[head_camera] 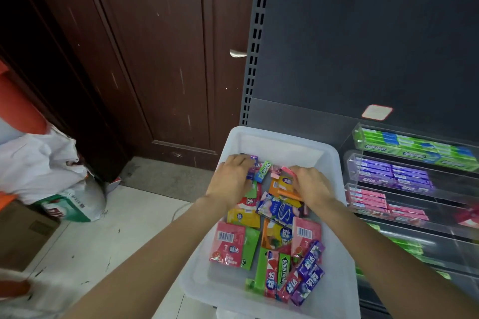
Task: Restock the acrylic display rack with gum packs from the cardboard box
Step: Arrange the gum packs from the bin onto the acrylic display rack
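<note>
A white plastic bin (282, 141) holds several loose gum packs (278, 238) in pink, green, purple, orange and blue. Both of my hands reach into its far half. My left hand (232, 179) lies palm down on the pile, its fingers curled over purple and green packs (259, 169). My right hand (312, 184) has its fingers bent around a pink and orange cluster of packs (283, 181). To the right stands the tiered acrylic display rack (352, 163), with rows of green packs (414, 149), purple packs (394, 172) and pink packs (375, 203).
A dark metal shelving unit (363, 46) backs the rack. A brown wooden door (155, 59) fills the left. On the floor at left sit a white bag (44, 160), a green and white sack (75, 206) and a cardboard box (20, 233).
</note>
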